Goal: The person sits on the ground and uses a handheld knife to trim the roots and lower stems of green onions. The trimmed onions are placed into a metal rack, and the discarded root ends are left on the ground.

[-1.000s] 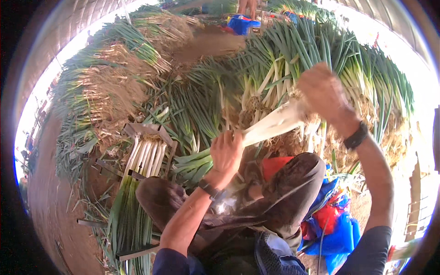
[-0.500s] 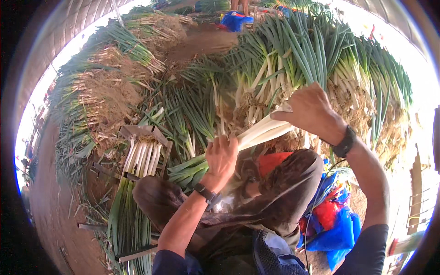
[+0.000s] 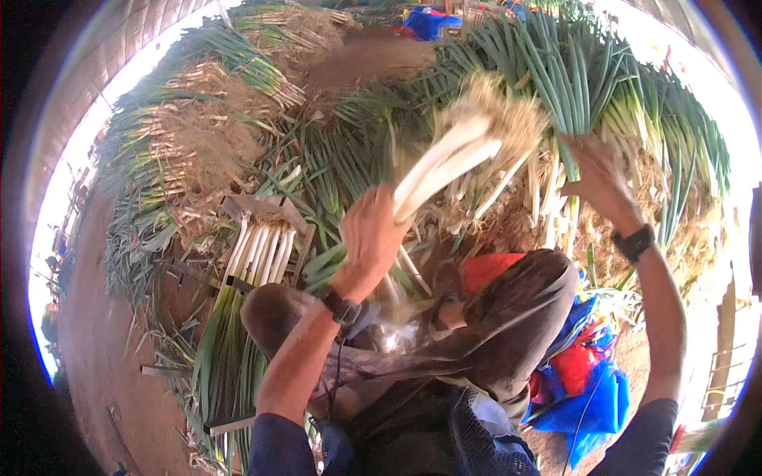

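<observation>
My left hand point(image 3: 371, 236) is wrapped round a few thick green onions point(image 3: 451, 155), gripping them along the stems. Their white shanks slant up and to the right, and the bushy roots at the far end are blurred. Green leaves show below that hand, to the left. My right hand point(image 3: 601, 181) is off the held stalks, thumb and fingers apart, in front of the standing pile of green onions point(image 3: 548, 67). It is slightly blurred and nothing shows in its grasp. By my left knee, a metal frame point(image 3: 298, 216) holds several trimmed green onions point(image 3: 266, 247) side by side.
A heap of rooted green onions point(image 3: 186, 151) lies at the far left. Blue and red plastic sheeting point(image 3: 591, 397) is bunched beside my right knee point(image 3: 552, 278). Another blue bundle point(image 3: 432, 24) sits far back. Bare soil point(image 3: 91, 341) runs along the left.
My right hand has let go of the stalks and moved right. My left hand still holds them, now tilted more steeply with their roots exposed. The whole view has shifted slightly.
</observation>
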